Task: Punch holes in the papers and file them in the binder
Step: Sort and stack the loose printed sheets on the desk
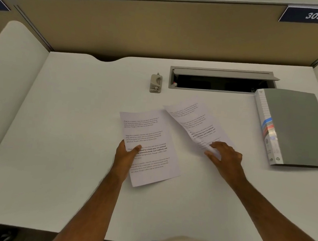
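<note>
Two printed white sheets lie on the white desk. My left hand [126,152] pinches the left edge of the left sheet [151,149], thumb on top. My right hand [224,157] grips the near end of the right sheet [192,120], which is bent and lifted off the desk. A small grey hole punch [155,83] stands behind the papers, apart from both hands. The closed grey binder [296,128] lies at the right, its labelled spine toward the papers.
An open grey cable tray [222,82] is set into the desk behind the papers. Tan partition walls [144,29] enclose the desk at the back and sides. A blue plate marked 303 [312,16] hangs at top right.
</note>
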### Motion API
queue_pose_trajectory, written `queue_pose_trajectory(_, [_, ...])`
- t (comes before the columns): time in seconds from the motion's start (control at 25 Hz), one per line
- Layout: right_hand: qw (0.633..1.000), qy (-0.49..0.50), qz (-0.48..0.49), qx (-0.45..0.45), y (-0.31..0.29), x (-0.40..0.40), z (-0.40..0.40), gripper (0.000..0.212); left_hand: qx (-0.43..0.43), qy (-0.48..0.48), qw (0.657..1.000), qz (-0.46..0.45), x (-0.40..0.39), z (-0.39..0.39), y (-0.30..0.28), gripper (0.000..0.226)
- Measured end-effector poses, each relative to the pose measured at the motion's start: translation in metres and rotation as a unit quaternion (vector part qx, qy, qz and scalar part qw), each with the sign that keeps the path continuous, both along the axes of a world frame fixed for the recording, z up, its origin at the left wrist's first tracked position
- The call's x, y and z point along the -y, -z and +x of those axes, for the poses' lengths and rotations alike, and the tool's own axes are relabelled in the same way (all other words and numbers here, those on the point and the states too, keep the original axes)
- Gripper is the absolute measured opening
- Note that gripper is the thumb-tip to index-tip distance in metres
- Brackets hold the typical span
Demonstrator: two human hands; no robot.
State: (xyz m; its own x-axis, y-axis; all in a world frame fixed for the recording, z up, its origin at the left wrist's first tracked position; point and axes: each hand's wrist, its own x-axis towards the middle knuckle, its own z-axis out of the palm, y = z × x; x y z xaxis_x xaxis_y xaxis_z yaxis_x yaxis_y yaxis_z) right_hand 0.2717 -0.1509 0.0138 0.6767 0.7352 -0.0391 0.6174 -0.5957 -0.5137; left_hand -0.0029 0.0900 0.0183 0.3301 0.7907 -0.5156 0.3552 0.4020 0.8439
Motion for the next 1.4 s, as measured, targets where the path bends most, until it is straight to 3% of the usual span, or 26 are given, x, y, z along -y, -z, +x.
queue_pose_trajectory(0.24, [0.996,-0.052,0.024,-0.069,-0.011,-0.037,-0.05,0.052,0.009,0.01,1.0,-0.015,0.003,0.012,-0.001,0.041])
queue_pose_trajectory(0.52, [0.982,-0.16,-0.053,-0.084,-0.013,-0.063,-0.1,0.086,0.031,0.014,0.997,-0.064,0.011,0.027,-0.006,0.033])
queue_pose_trajectory(0.64, [0.978,-0.173,-0.067,-0.096,-0.012,-0.065,-0.11,0.092,0.074,0.021,0.989,-0.127,0.013,0.032,-0.014,0.059])
queue_pose_trajectory(0.72, [0.977,-0.175,-0.076,-0.091,-0.006,-0.063,-0.113,0.084,0.088,0.041,0.986,-0.133,0.012,0.034,-0.015,0.067])
queue_pose_trajectory(0.88, [0.977,-0.181,-0.068,-0.088,0.001,-0.059,-0.116,0.083,0.0,0.06,0.997,-0.052,0.012,0.039,-0.013,0.039])
queue_pose_trajectory(0.96, [0.977,-0.176,-0.059,-0.1,0.0,-0.06,-0.111,0.08,-0.041,0.066,0.997,-0.019,0.011,0.041,-0.012,0.04])
queue_pose_trajectory(1.12, [0.99,-0.089,0.013,-0.109,0.002,-0.063,-0.084,0.054,-0.046,0.081,0.996,0.008,0.007,0.043,-0.016,0.043])
queue_pose_trajectory(1.24, [0.981,0.046,0.031,-0.188,0.004,-0.068,-0.052,0.062,-0.02,0.135,0.991,0.007,0.006,0.042,-0.022,0.046])
queue_pose_trajectory(1.4, [0.873,0.155,0.118,-0.446,-0.015,-0.077,-0.018,0.073,0.01,0.184,0.983,0.012,0.005,0.049,-0.038,0.046])
